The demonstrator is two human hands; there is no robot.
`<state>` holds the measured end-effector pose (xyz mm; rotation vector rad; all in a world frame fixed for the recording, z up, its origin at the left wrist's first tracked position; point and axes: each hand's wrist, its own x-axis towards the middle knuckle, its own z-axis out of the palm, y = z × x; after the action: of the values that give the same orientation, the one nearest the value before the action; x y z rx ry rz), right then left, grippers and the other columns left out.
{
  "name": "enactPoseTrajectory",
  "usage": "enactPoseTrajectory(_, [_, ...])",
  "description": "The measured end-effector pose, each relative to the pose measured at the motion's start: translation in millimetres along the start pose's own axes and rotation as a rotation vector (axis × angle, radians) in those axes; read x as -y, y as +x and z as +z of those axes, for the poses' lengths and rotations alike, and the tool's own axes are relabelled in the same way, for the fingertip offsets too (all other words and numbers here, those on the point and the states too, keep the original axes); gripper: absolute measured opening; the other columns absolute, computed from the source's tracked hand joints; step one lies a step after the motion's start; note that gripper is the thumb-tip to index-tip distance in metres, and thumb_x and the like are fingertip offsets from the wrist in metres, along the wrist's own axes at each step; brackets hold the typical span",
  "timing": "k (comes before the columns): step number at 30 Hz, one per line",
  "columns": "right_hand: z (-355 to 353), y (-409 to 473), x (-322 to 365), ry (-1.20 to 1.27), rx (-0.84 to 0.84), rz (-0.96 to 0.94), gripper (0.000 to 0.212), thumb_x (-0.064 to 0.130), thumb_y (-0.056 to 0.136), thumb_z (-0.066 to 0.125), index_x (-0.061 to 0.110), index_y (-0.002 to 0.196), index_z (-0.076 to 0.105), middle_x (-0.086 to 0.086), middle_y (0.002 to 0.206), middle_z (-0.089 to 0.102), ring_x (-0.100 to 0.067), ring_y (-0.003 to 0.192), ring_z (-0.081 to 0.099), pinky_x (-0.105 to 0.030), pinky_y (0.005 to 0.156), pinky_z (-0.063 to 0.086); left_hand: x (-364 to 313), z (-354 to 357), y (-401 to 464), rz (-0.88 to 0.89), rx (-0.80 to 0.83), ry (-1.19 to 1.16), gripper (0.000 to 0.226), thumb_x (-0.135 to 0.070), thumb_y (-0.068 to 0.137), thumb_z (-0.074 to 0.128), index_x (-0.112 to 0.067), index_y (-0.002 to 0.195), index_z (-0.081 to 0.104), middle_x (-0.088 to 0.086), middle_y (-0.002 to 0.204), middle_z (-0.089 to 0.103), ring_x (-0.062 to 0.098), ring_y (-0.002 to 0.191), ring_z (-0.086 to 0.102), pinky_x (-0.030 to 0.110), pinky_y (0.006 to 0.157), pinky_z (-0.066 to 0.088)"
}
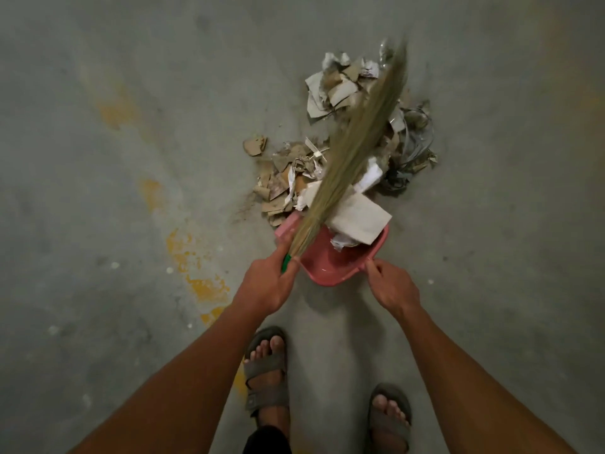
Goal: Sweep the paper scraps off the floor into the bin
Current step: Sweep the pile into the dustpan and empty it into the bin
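Observation:
A pile of torn paper and cardboard scraps (330,90) lies on the grey concrete floor ahead of me. A pink dustpan (330,267) sits at the pile's near edge, with a white sheet (360,219) and some crumpled paper partly inside it. My left hand (266,283) grips the green handle of a straw broom (357,142), whose blurred bristles stretch over the pile. My right hand (393,286) holds the dustpan at its near right corner; its handle is hidden by the hand.
Grey straps or wire (414,149) are tangled at the pile's right side. One loose cardboard scrap (255,145) lies left of the pile. Yellow paint stains (196,273) mark the floor at left. My sandalled feet (266,371) stand just behind the dustpan.

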<state>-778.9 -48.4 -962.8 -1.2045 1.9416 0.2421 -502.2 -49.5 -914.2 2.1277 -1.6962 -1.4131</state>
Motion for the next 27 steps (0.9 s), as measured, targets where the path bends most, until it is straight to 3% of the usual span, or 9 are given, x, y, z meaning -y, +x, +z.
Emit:
enactPoseTrajectory(5, [-11.6,-3.1,-10.8,0.106,-0.004,0.078,0.053,0.067,0.095,0.028,0.03,0.093,0.066,-0.009,0.108,0.074,-0.034,0.1,0.067,-0.043,0.091,0.055,19.5,5.1,-30.7,0.047,0.088,0.027,0.059,-0.05,0.107,0.05,-0.059,0.16,0.025,0.001,0.078,0.069,0.005,0.063,0.063,0.025,0.062,0.044])
enactPoseTrajectory(9, [-13.7,-6.8,-20.4,0.151,0.021,0.095,0.057,0.068,0.091,0.026,0.03,0.091,0.068,-0.009,0.108,0.074,-0.033,0.099,0.066,-0.046,0.093,0.056,17.7,1.9,-40.0,0.042,0.035,-0.036,0.058,-0.049,0.107,0.051,-0.061,0.158,0.026,-0.004,0.073,0.067,0.005,0.062,0.065,0.015,0.059,0.045])
enactPoseTrajectory(11, [-13.0,-9.3,-27.3,0.143,0.03,0.082,0.06,0.07,0.094,0.021,0.031,0.091,0.067,-0.009,0.112,0.074,-0.032,0.101,0.066,-0.046,0.094,0.054,7.6,1.9,-34.7,0.033,-0.013,-0.055,0.059,-0.048,0.108,0.049,-0.062,0.158,0.023,-0.005,0.076,0.066,0.004,0.064,0.064,0.016,0.061,0.045])
enactPoseTrajectory(17, [-8.9,-11.5,-52.9,0.071,0.039,0.071,0.063,0.072,0.099,0.023,0.035,0.111,0.072,-0.006,0.121,0.073,-0.033,0.109,0.066,-0.041,0.093,0.053,-33.0,22.8,16.9,-0.025,-0.049,-0.038,0.059,-0.054,0.109,0.04,-0.059,0.161,0.014,0.007,0.099,0.068,0.016,0.08,0.063,0.032,0.077,0.047])
enactPoseTrajectory(23, [-0.9,7.5,-55.0,0.203,0.065,0.075,0.059,0.066,0.103,0.024,0.028,0.086,0.066,-0.014,0.111,0.075,-0.038,0.102,0.069,-0.042,0.092,0.055,-29.5,61.9,46.3,-0.032,0.065,0.12,0.063,-0.051,0.11,0.037,-0.047,0.166,0.008,0.014,0.107,0.069,0.026,0.085,0.065,0.034,0.079,0.05])
enactPoseTrajectory(27, [0.4,26.6,-39.2,0.284,0.046,0.061,0.055,0.053,0.108,0.032,0.019,0.088,0.071,-0.014,0.104,0.076,-0.038,0.102,0.068,-0.042,0.091,0.051,-4.9,73.4,15.4,-0.049,0.102,0.11,0.064,-0.05,0.11,0.042,-0.045,0.167,0.014,0.016,0.108,0.069,0.029,0.086,0.066,0.03,0.078,0.046])
